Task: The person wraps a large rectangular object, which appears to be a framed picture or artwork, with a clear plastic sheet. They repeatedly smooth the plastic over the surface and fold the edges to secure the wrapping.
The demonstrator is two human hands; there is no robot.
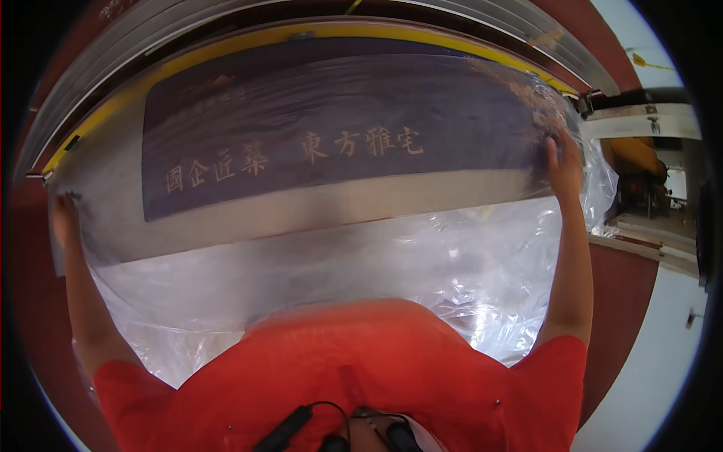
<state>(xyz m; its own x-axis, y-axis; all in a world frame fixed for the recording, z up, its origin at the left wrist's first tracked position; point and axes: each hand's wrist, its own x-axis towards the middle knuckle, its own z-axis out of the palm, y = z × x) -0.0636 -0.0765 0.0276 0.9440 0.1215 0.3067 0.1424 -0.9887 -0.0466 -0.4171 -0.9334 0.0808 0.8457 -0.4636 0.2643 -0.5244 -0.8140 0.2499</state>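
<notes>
A large sheet of clear plastic film lies over a wide panel, with wrinkles along its upper part and loose folds hanging toward me. Beneath it shows a dark blue printed area with gold lettering and a gold pattern at the upper right, bordered by a greyish-beige margin. My left hand, arm stretched out, is closed on the film at the panel's left end; its fingertips are partly hidden. At the right end my right hand grips the film, which bunches beside it.
A yellow bar runs along the panel's far side, with long grey metal rails behind it. To the right stand a pale metal frame and orange machinery. Reddish-brown floor shows at the sides.
</notes>
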